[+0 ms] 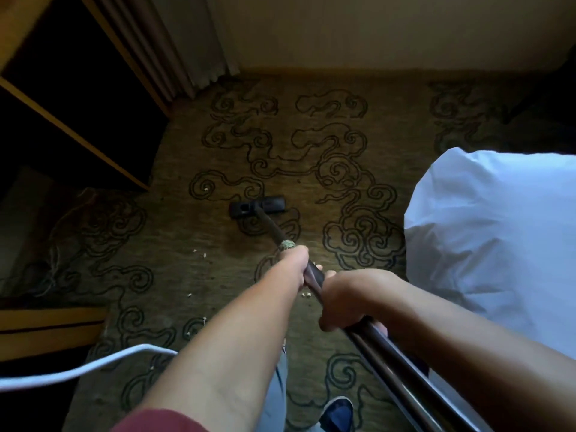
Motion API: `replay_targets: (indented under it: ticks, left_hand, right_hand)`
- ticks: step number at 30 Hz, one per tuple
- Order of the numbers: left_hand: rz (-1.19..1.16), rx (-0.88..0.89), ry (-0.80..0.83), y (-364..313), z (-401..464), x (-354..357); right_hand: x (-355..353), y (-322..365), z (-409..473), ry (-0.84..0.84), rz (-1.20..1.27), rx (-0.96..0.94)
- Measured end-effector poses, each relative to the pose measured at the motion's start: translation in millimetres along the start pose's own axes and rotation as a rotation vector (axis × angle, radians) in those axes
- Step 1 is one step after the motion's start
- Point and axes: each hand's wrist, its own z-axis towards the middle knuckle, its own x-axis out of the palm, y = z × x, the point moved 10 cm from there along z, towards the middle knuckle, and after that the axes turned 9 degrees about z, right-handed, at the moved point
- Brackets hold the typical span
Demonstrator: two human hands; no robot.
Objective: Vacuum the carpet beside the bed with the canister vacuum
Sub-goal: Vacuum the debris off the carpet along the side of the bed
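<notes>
The dark vacuum wand (271, 227) slants from the lower right up to a black floor head (257, 207) lying flat on the olive carpet (311, 145) with dark swirl patterns. My left hand (293, 265) grips the wand further down its length, just below a taped band. My right hand (346, 299) is shut on the wand closer to me. Small pale crumbs (307, 295) lie scattered on the carpet near my hands and to the left. The canister is out of view.
The bed with white linen (498, 244) fills the right side. A dark wooden cabinet (71, 98) stands at the left, a curtain (187, 57) and wall behind. A white cable (93, 366) crosses the lower left. My shoe (338, 413) shows at the bottom.
</notes>
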Motion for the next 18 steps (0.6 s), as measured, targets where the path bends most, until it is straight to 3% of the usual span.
replay_targets:
  ticks: [3,6,9,12,18]
  left_hand:
    - [-0.005,0.001,-0.009,-60,32,-54]
    - [-0.014,-0.01,-0.044,-110,70,-114]
    - [0.01,-0.014,-0.125,-147,114,-176]
    - [0.021,-0.025,-0.169,-173,146,-216]
    - [0.033,-0.088,-0.163,-181,188,-244]
  right_hand:
    - [-55,31,50,-0.15,0.173,0.01]
    - [-88,58,113,-0.19,0.729,0.026]
    - [-114,96,169,-0.099,1.182,-0.057]
    - [-136,127,212,-0.018,1.327,-0.163]
    - [-155,143,256,0.067,1.506,-0.201]
